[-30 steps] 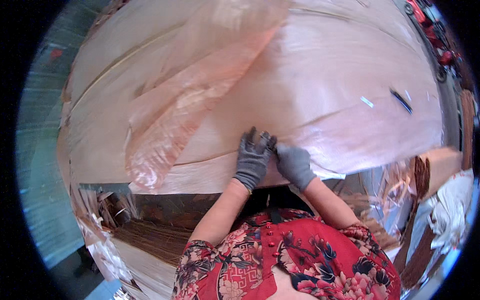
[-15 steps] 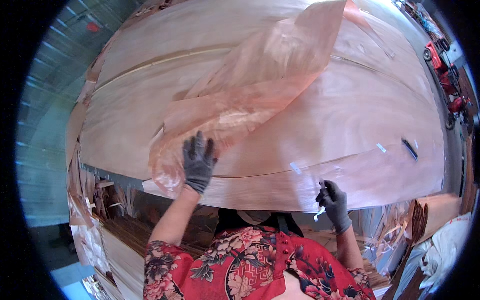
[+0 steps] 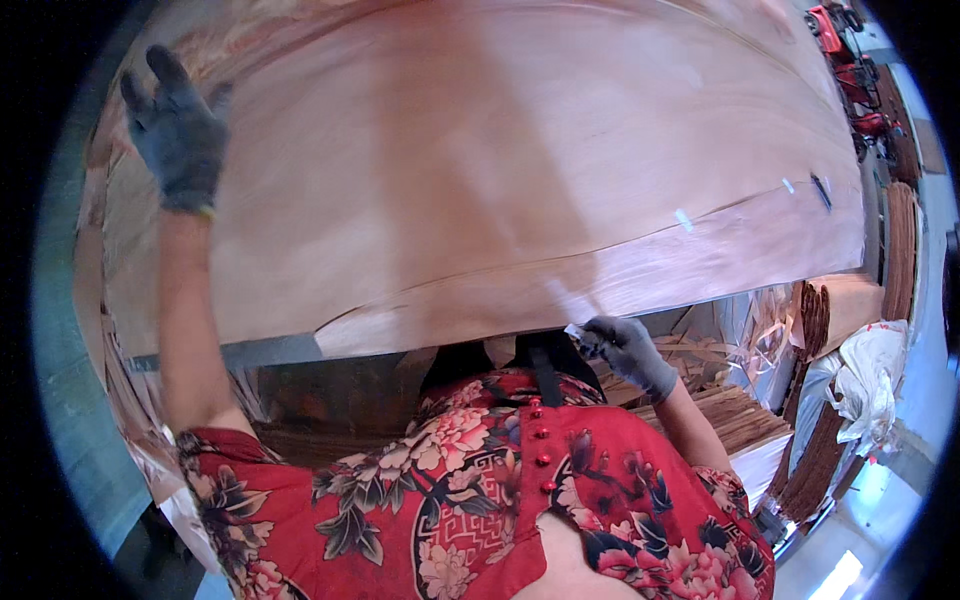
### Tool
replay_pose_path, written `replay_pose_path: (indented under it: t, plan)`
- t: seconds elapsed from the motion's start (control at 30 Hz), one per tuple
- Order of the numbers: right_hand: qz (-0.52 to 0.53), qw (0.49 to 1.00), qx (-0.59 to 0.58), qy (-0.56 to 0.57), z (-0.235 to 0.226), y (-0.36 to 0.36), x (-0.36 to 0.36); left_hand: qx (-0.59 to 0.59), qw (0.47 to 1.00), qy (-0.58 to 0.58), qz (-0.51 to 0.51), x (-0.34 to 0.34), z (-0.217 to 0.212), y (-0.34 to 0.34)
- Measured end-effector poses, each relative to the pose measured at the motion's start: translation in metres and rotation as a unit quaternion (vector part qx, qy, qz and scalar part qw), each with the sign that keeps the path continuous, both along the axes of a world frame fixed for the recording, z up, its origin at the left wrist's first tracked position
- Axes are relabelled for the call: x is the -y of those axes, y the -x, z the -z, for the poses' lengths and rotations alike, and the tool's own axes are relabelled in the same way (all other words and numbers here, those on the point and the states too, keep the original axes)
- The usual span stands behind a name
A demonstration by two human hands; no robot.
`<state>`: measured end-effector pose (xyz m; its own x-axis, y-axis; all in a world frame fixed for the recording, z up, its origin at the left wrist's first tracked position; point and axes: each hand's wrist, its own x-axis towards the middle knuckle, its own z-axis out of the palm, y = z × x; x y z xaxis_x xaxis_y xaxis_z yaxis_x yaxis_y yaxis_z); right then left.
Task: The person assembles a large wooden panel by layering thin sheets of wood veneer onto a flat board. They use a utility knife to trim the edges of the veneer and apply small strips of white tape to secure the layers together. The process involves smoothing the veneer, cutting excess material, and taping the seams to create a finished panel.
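A wide, pale-pink wood veneer sheet (image 3: 470, 160) lies across the work surface before me. My left hand (image 3: 180, 135), in a grey glove, is stretched out over its far left side, fingers spread and holding nothing. By the near edge, my gloved right hand (image 3: 630, 352) is closed with a small whitish strip (image 3: 574, 330) at its fingertips. A paler veneer strip (image 3: 540, 295) runs along the near edge, meeting the large sheet at a curved seam. Two short pieces of light tape (image 3: 684, 220) lie across that seam. A slim dark tool (image 3: 821, 191) rests at the right end.
Stacked veneer (image 3: 735, 425) and loose scraps (image 3: 770, 320) lie below the near edge at right. A white plastic sack (image 3: 868, 375) hangs beside a brown stack (image 3: 822, 465). Red wheeled machines (image 3: 858, 90) stand at the far right. Crumpled pinkish veneer (image 3: 270, 45) shows at the far left.
My left hand has moved far and left, off the folded thin sheet, which no longer lies bunched across the middle. My right hand has shifted slightly left and nearer. The view has shifted.
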<state>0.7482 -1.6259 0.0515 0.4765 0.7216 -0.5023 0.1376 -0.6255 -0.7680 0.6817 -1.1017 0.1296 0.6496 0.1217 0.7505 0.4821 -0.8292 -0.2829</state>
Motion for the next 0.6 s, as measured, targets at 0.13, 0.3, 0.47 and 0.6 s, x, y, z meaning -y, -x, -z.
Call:
replay_pose_path:
  t: [0.13,0.3,0.47,0.6]
  plan:
    - [-0.063,0.997,-0.002,-0.035,0.013,0.039,-0.026,-0.36,0.913,0.126,0.142,0.128,0.068,0.081]
    - [0.009,0.999,-0.038,-0.009,0.042,0.046,-0.047,-0.345,0.701,0.475,0.405,0.258,0.156,0.143]
    - [0.136,0.991,-0.016,-0.008,0.061,0.039,-0.078,-0.259,0.823,0.393,0.318,0.248,0.167,0.139]
    - [0.194,0.978,-0.056,-0.05,0.056,0.037,-0.108,-0.306,0.81,0.429,0.258,0.251,0.149,0.136]
